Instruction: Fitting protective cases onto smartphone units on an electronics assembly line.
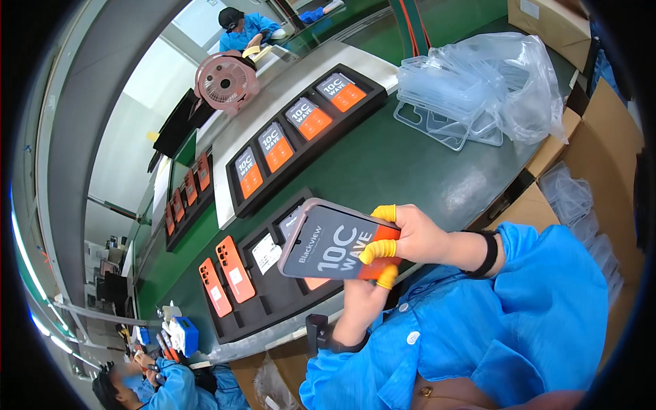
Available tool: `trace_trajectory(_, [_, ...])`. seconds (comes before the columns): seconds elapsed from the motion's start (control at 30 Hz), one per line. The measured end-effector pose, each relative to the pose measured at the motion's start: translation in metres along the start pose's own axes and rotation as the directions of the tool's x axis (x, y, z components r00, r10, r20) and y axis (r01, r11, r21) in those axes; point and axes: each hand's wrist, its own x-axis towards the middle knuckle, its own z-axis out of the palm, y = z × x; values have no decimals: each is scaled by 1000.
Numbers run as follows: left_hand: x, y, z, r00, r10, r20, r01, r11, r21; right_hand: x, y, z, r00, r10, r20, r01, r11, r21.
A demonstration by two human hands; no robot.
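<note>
I hold a smartphone (328,242) over the green belt, screen up, with a printed grey and orange film on its display. My right hand (417,236), with yellow finger cots on its fingers, grips the phone's near end. My left hand (359,301) supports it from underneath and is mostly hidden by it. Right under the phone lies a black tray (273,311) holding two orange phones (236,270) back side up and others screen up.
A second black tray (372,85) with several filmed phones lies farther along the belt, more trays beyond. A clear bag of transparent phone cases (478,89) sits at upper right. Cardboard boxes (601,137) stand at right. A pink fan (225,80) and co-workers (164,383) are nearby.
</note>
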Motion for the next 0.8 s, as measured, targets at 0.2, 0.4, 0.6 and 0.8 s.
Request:
trace_trajectory(0.2, [-6, -7, -26, 978, -14, -208, 46, 987, 151, 16, -7, -8, 925, -377, -35, 290, 765, -575])
trace_trajectory(0.4, [-44, -16, -147, 890, -85, -448, -42, 963, -267, 47, 2, -212, 661, -678, -322, -470, -39, -882])
trace_trajectory(0.6, [-42, -49, -180, 790, -478, -385, 420, 878, -228, 42, 2, -210, 719, -535, -444, -530, -8, -848])
trace_trajectory(0.8, [-44, -27, -189, 732, -581, -357, 664, 727, 177, 47, -1, -208, 531, -658, -535, -504, 263, -823])
